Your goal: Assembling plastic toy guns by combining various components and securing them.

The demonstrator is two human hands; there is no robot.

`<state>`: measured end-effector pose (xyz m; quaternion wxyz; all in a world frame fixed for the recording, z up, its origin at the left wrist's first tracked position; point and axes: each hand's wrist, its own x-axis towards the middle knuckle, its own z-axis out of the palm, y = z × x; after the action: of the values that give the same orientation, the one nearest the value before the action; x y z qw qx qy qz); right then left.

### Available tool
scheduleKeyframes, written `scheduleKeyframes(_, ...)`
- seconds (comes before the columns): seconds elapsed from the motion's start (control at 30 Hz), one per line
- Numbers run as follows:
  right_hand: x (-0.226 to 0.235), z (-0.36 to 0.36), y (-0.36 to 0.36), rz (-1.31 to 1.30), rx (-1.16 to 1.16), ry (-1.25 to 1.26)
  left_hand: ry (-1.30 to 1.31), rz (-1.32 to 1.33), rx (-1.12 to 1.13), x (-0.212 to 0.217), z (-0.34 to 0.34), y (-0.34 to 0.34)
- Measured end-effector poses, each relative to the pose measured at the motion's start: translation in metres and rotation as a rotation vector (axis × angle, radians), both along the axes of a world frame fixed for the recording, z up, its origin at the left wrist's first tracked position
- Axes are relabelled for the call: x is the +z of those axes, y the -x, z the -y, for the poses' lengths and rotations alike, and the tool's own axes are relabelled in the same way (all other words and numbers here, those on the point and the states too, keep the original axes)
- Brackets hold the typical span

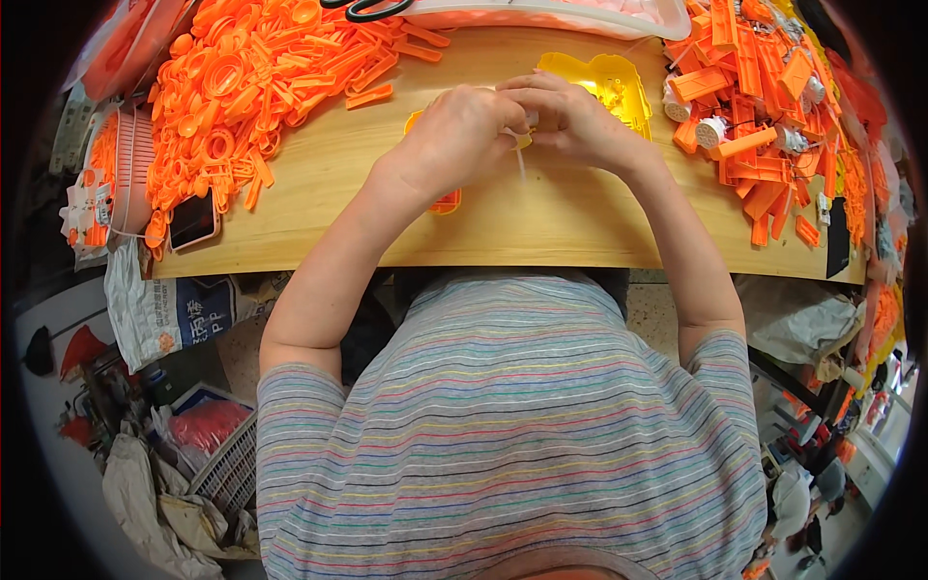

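Observation:
My left hand [459, 135] and my right hand [580, 126] meet over the middle of the table, fingers curled in and pinching. Between the fingertips is a small white plastic part [523, 141], with a thin whitish strip hanging below it, slightly blurred. Its exact shape is mostly hidden by the fingers. Just behind my right hand lies a yellow plastic shell [619, 82] with a scalloped rim and small yellow pieces inside. A yellow and orange piece [447, 202] shows partly from under my left wrist.
A large heap of orange plastic parts [251, 87] covers the table's left side. Orange housings with white round pieces [749, 116] pile up at right. A phone [194, 221] lies by the left edge. Black-handled scissors [377, 10] and a translucent tray [541, 17] sit at the back.

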<state>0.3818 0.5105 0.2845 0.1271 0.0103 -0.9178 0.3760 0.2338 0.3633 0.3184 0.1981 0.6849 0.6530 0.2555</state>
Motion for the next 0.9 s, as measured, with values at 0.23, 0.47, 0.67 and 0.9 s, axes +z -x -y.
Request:
scheduleKeyframes(0.23,-0.009,0.012,-0.005,-0.100,-0.111,-0.220,-0.484,0.130,0.276,-0.016,0.046,-0.009)
scheduleKeyframes(0.47,-0.014,0.034,0.007,-0.144,-0.116,-0.252,-0.410,-0.007,0.484,-0.025,0.095,-0.007)
scheduleKeyframes(0.67,-0.028,0.070,0.050,-0.260,-0.150,-0.275,-0.363,-0.241,0.571,-0.035,0.116,0.000)
scheduleKeyframes(0.9,0.000,0.084,0.058,-0.249,-0.134,-0.283,-0.357,-0.321,0.653,-0.045,0.154,0.060)
